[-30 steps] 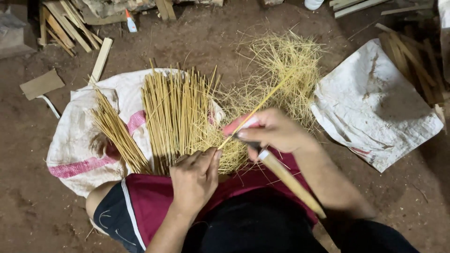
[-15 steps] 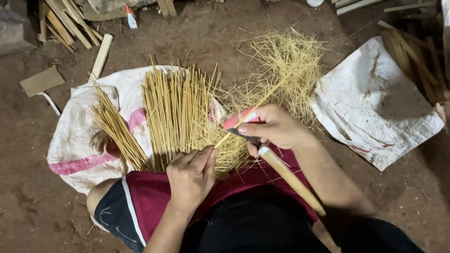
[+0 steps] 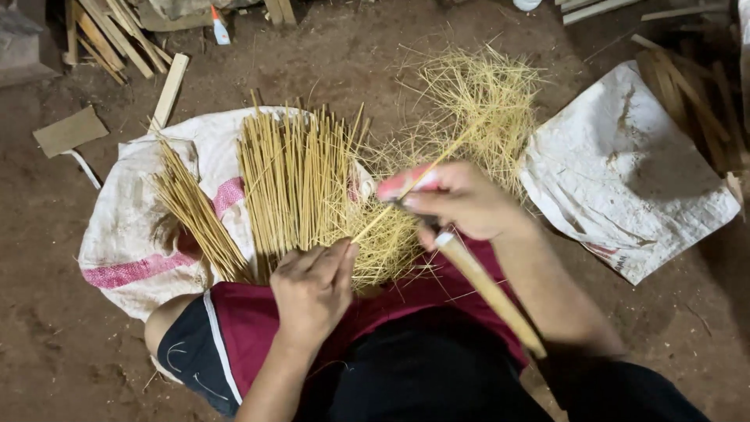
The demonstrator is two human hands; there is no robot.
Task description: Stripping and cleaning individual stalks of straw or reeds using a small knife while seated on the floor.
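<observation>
Right hand [image 3: 461, 202] closed round a wooden-handled knife [image 3: 488, 291], blade set against a thin bamboo stick [image 3: 406, 195]. Left hand [image 3: 312, 289] pinching the stick's near end, just left of the blade. Shaving step, by the look; next stroke wants steady pressure along the stick. Further out, finished sticks [image 3: 293, 184] on a white sack [image 3: 125, 242], shavings [image 3: 476, 101] beyond.

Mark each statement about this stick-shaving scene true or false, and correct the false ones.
1. The left hand pinches the near end of a thin stick. True.
2. The right hand holds nothing. False: it holds a wooden-handled knife.
3. A row of split sticks lies on a white sack. True.
4. The pile of shavings is green. False: it is straw-yellow.
</observation>
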